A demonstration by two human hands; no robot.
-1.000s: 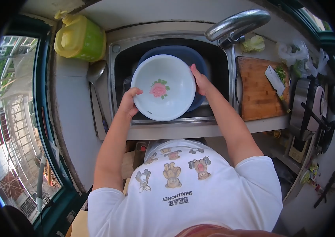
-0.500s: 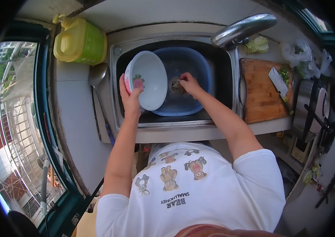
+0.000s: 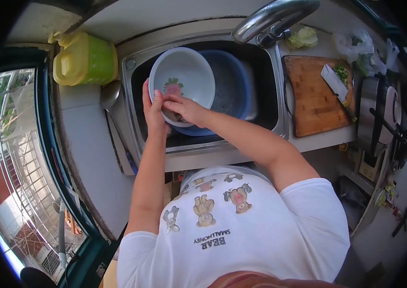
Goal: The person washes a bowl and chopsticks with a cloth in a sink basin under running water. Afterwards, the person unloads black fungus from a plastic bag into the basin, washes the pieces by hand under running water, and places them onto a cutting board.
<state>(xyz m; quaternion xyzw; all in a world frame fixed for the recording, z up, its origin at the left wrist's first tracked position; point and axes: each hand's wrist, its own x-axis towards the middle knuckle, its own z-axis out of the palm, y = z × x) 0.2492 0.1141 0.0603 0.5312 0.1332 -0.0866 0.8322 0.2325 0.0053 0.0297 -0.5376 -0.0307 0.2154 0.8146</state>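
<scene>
Right hand (image 3: 187,109) swings from blue basin (image 3: 236,81) into white bowl (image 3: 197,79), finger grip unclear; left hand (image 3: 155,114) clamps its rim near the sink's (image 3: 129,96) left edge: both at the bowl now!

The left grip (image 3: 155,114) holds a round white bowl (image 3: 195,72) with a pink flower (image 3: 174,88) over a rounded blue basin (image 3: 236,81) in a steel sink (image 3: 198,151); the right grip (image 3: 186,110) reaches inside. A steel-bladed knife (image 3: 334,82) lies on a brown wooden board (image 3: 304,98).
</scene>
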